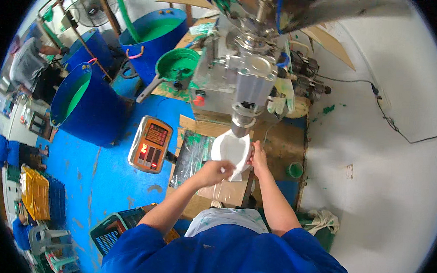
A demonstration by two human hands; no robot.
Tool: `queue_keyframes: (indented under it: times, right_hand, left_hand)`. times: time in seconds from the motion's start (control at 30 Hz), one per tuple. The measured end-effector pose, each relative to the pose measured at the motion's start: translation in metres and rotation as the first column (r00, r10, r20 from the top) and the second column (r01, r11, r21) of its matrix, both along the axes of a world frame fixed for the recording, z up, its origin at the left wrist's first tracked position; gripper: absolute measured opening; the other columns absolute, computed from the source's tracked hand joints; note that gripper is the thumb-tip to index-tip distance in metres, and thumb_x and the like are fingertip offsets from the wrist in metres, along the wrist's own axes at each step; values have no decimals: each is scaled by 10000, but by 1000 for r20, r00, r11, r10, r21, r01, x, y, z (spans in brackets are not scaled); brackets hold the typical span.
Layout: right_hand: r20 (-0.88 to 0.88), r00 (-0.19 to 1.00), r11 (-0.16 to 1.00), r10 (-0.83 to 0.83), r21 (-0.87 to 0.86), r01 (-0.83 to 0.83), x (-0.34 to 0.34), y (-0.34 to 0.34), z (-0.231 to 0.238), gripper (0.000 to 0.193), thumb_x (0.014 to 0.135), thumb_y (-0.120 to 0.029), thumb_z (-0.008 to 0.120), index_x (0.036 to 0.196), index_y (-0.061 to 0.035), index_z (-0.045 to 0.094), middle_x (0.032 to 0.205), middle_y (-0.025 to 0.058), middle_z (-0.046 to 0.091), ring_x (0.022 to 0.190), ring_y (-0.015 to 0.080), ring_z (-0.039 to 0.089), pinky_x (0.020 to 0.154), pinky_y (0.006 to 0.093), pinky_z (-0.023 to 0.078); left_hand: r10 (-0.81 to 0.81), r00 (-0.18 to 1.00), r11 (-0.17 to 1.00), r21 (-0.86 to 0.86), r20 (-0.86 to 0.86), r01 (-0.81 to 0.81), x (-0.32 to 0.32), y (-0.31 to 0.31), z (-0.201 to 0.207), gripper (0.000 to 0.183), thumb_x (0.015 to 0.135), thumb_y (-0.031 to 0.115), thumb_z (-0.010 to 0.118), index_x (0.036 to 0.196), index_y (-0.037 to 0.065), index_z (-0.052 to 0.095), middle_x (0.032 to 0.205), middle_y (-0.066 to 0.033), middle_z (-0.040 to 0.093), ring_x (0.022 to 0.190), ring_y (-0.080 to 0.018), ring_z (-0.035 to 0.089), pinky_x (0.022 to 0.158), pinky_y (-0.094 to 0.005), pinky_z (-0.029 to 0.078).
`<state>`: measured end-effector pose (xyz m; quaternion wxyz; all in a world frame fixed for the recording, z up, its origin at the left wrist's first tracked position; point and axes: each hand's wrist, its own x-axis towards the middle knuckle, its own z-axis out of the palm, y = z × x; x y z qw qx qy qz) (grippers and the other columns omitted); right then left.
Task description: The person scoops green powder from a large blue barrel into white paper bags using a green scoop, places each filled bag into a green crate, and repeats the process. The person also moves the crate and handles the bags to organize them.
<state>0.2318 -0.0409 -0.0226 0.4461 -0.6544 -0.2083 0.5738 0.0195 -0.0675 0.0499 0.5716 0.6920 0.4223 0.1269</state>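
A white open-mouthed bag [228,146] stands under the metal nozzle [242,122] of a filling machine [254,74], its mouth around or just below the nozzle tip. My right hand [258,158] grips the bag's right side, thumb up along the edge. In front of the bag, my left hand [215,174] has its fingers curled against the near left side; the fingertips are partly hidden. Left of the bag lies a plastic-covered scale platform [193,157] with green smears. Its orange-framed display [150,145] is lit red. What the bag holds is not visible.
Blue tubs [89,107] of green liquid stand at the far left. A green strainer [178,64] with a handle sits beside the machine. A small green cup [295,170] is at the right table edge. Crates [108,233] stand low left. Other people work far left.
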Motion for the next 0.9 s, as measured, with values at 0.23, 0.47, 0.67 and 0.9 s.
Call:
queue_keyframes:
  times: [0.23,0.47,0.67,0.9]
  right_hand:
    - [-228,972,995,59,96,-38,13,-16,-8,604,909,-554,389,1244,-56,461,737,2,397,586,113,395,529,297,406]
    - [-373,924,997,80,12,-81,50,-41,-27,498,913,-538,401,1070,-87,545,776,26,418,666,156,363,637,333,388]
    - [-214,938,962,-271,-16,274,70,-67,-43,495,920,-564,325,1071,-100,409,632,14,405,477,131,347,428,276,331]
    - [-266,963,964,37,-243,-104,35,-182,-112,260,812,-358,533,764,-109,476,591,5,443,433,138,397,366,273,331]
  left_hand:
    - [159,915,987,35,-371,-158,-103,-153,-79,320,821,260,601,1089,86,609,963,-113,654,854,-266,624,763,-367,498]
    - [604,594,696,-11,-532,-718,-104,-374,-108,338,773,280,603,1048,85,629,972,-126,658,922,-297,617,818,-380,481]
    - [682,465,564,1,-565,-826,-61,-498,-122,334,754,286,625,1017,81,638,941,-146,659,894,-302,623,805,-385,488]
    - [722,333,414,-8,-607,-910,-81,-587,-175,308,702,292,627,928,86,670,978,-166,647,934,-315,610,806,-401,486]
